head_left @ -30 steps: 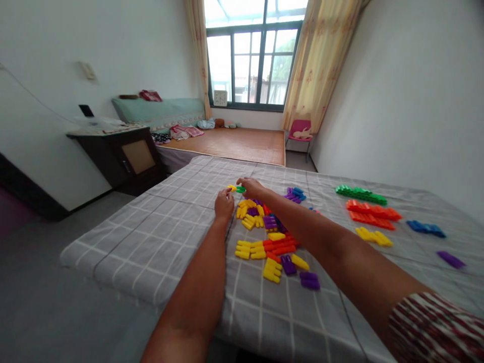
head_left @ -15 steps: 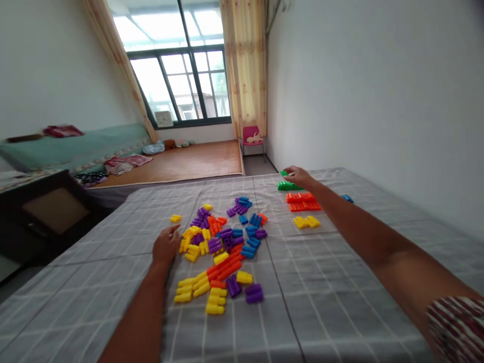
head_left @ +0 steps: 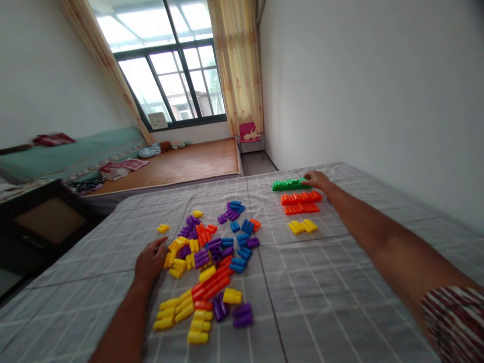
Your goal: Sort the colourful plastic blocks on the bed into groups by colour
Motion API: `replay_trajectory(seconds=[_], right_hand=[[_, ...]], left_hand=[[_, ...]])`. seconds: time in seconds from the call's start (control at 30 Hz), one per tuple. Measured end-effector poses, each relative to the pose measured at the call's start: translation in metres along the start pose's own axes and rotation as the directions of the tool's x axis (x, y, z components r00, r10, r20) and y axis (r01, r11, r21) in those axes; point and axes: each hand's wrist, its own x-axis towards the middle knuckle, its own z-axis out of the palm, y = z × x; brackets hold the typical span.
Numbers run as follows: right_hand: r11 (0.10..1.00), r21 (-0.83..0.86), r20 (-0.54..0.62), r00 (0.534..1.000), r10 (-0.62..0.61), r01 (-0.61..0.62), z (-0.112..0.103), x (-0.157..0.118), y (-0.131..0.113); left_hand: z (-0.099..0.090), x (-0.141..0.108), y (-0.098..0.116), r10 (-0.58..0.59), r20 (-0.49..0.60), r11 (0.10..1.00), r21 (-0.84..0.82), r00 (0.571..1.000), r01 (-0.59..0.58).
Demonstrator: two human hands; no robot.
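Head view: the right hand (head_left: pixel 318 180) is at the green row (head_left: pixel 288 185), grip unclear, near the cloth's (head_left: pixel 280 272) far edge; the left hand (head_left: pixel 151 258), fingers loosely parted, lies beside yellow pieces (head_left: pixel 179 243). Open cloth separates them.

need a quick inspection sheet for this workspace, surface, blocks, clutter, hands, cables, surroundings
Surface: grey checked cloth, lightly creased.
Blocks: green row, orange rows and yellow group on the right; loose mixed pile of yellow, purple, orange and blue on the left.
Clutter: crumpled fabric on the bed behind.
Hands: left hand beside the pile's yellow blocks; right hand at the green row's right end, its grip unclear.
Cables: nothing seen.
Surroundings: window, curtains, pink chair, dark cabinet.
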Motion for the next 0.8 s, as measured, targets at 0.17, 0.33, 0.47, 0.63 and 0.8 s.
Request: replay_trajectory(seconds=[0.17,0.33,0.47,0.63,0.8], right_hand=[[1.000,-0.003,-0.012,1.000,0.018,-0.018,0.003,0.001,0.004],[0.999,0.027,-0.118,0.992,0.048,-0.045,-0.021,-0.015,-0.004],[0.998,0.053,-0.138,0.990,-0.017,0.024,-0.045,-0.050,-0.026],[0.971,0.182,0.014,0.987,-0.161,0.156,-0.058,-0.106,-0.054],[0.907,0.302,0.194,0.912,-0.360,0.294,-0.047,-0.153,-0.086]], left_hand=[[0.001,-0.001,-0.002,-0.010,0.010,1.000,0.004,1.000,0.010],[0.001,-0.002,0.000,0.009,0.030,1.000,-0.009,1.000,-0.009],[0.002,-0.001,0.003,0.020,0.032,1.000,-0.022,0.999,-0.019],[0.006,0.000,0.005,0.051,0.025,0.999,0.002,0.998,-0.051],[-0.001,-0.002,0.019,0.085,0.082,0.993,0.077,0.993,-0.091]])
